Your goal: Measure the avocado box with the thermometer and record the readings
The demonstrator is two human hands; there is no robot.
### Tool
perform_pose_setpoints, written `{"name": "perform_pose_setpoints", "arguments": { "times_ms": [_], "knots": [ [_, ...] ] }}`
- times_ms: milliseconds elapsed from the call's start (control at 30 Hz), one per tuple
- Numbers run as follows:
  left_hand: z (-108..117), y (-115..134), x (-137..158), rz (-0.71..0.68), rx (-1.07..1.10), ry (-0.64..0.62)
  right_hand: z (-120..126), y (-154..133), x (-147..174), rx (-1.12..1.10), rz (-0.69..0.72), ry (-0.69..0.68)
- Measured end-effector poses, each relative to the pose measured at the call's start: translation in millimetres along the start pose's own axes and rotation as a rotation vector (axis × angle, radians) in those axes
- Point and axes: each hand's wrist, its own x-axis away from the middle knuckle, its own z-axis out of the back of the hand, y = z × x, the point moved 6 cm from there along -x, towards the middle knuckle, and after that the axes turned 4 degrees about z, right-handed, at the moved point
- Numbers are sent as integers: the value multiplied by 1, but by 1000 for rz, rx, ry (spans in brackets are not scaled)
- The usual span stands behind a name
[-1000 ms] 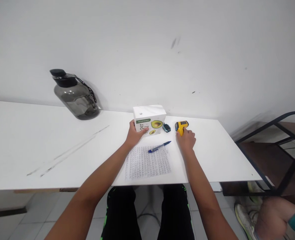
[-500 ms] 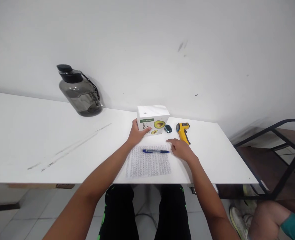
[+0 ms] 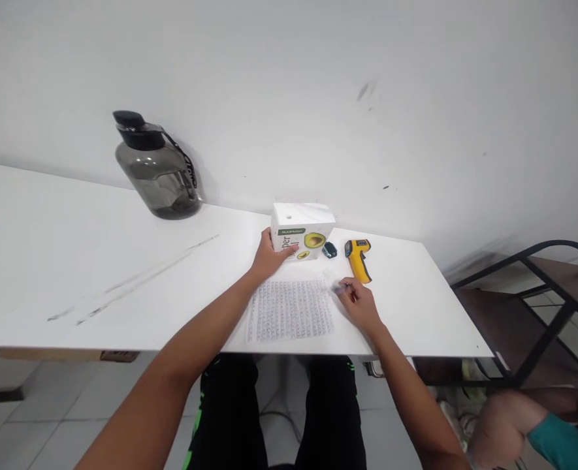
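My left hand [image 3: 269, 256] grips the left side of a white box [image 3: 302, 230] printed with avocados, thumb across its front. The box stands upright on the table. Over the right edge of a sheet covered with rows of small grey marks [image 3: 291, 313], my right hand [image 3: 360, 303] is closed, its fingers pinched together. A pen [image 3: 336, 287] is between those fingers, smeared by motion. Just behind the right hand lies a yellow infrared thermometer [image 3: 358, 260] with a dark grip. A small dark device with a bluish edge [image 3: 329, 249] rests beside the box.
A big grey see-through water bottle [image 3: 159, 176] with a black lid stands at the back left, near the wall. The white table [image 3: 122, 274] bears dark scuffs. To the right is a black-framed rack [image 3: 528, 313]. Another person's bare knee [image 3: 501, 421] shows at the lower right.
The pen has left the sheet and is now in my right hand, whose fingers have closed. My left hand still holds the box. The view has shifted slightly.
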Motion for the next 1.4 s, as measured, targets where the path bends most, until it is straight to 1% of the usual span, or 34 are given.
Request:
{"name": "perform_pose_setpoints", "arguments": {
  "times_ms": [33,100,167,200,267,400,467,733,867,1133,1400],
  "knots": [
    [0,0,0,1,-3,3,0,8,3,-136,-30,9],
    [0,0,0,3,-9,13,-5,19,6,-349,-84,-15],
    [1,0,0,8,-11,17,-10,22,6,-463,-129,-48],
    [1,0,0,8,-12,15,-11,21,5,-485,-150,-50],
    [1,0,0,8,-16,11,-11,18,3,-468,-177,-44],
    [0,2,1,11,-20,2,-8,13,0,-314,-228,-52],
    [1,4,1,17,-25,6,-8,13,0,-282,-246,-65],
    [1,6,3,16,-48,-8,-10,15,-2,-295,-244,-90],
    [1,6,2,13,-47,6,-10,15,-2,-298,-248,-82],
    [1,5,2,8,-33,4,-13,21,-2,-308,-218,-84],
    [1,8,3,6,-41,9,-9,16,-2,-303,-225,-80]
  ]
}}
